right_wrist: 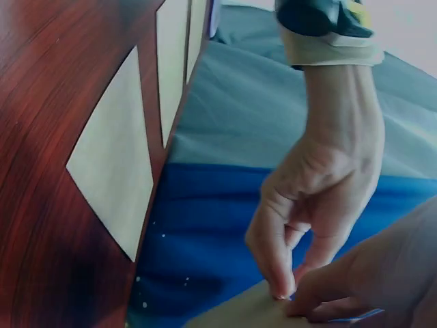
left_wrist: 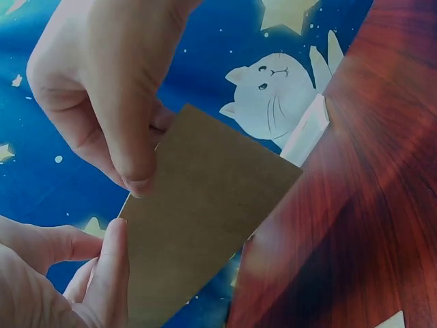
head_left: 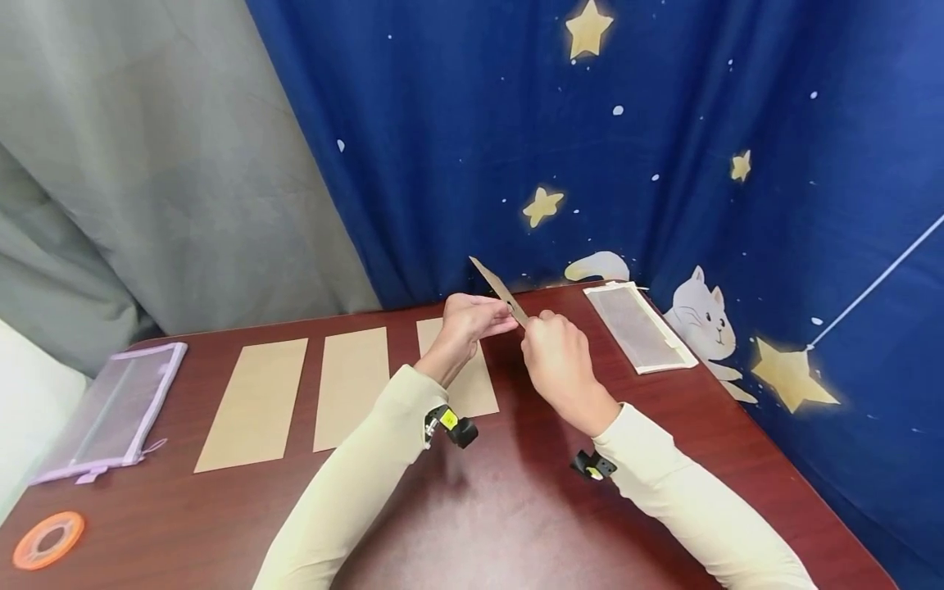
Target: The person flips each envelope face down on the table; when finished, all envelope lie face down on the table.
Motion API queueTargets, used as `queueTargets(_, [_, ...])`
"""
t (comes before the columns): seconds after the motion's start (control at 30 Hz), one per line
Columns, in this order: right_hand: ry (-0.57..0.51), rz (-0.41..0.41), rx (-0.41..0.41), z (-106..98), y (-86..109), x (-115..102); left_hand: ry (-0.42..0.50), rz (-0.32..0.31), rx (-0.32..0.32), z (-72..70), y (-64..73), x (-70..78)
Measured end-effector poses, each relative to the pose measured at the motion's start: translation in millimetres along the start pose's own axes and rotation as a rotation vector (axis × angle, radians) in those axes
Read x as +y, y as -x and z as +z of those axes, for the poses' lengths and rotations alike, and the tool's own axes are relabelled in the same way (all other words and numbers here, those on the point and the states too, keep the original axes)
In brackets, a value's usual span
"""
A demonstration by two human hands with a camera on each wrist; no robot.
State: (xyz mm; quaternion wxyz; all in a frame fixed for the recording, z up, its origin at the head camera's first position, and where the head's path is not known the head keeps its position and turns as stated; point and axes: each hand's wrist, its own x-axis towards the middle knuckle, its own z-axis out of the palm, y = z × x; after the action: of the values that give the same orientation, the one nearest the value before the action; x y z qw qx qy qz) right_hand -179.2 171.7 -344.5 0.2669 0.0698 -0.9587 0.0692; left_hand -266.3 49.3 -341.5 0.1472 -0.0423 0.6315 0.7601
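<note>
Both hands hold a stiff brown kraft-paper rectangle [head_left: 490, 280] up above the back of the table, tilted and seen nearly edge-on in the head view. My left hand [head_left: 472, 321] pinches its near edge with the fingertips. Close beside it, my right hand [head_left: 559, 354] grips the same edge, thumb lying on the brown face in the left wrist view, where that face [left_wrist: 205, 198] shows broad and plain. The right wrist view catches the left hand [right_wrist: 321, 198] with thumb and finger meeting at the edge, near the right fingers.
Three similar tan paper rectangles [head_left: 254, 401] lie in a row on the dark red table [head_left: 472, 524], the third partly behind the left hand. A white-edged mesh pouch [head_left: 637, 328] lies at the right, a lilac-edged pouch [head_left: 111, 410] at the left, near an orange tape roll [head_left: 49, 541].
</note>
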Motion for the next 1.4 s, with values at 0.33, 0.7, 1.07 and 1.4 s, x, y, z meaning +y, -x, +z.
queueTargets(0.33, [-0.104,0.108,0.202,-4.3,-9.3,8.5,0.057,-0.004,0.080,-6.7,0.2,-7.1])
queueTargets(0.7, [-0.372,0.237,0.229,-10.6,-17.5,12.8,0.226,-0.179,-0.012,-11.3,-23.3,-27.9])
queueTargets(1.07, [-0.466,0.293,0.145,-10.3,-14.7,24.2,0.178,-0.108,0.007,-13.8,-21.0,-33.6])
queueTargets(1.4, [-0.505,0.261,0.025,-10.0,-11.7,49.9,0.180,-0.053,0.005,-20.5,-20.0,-42.9])
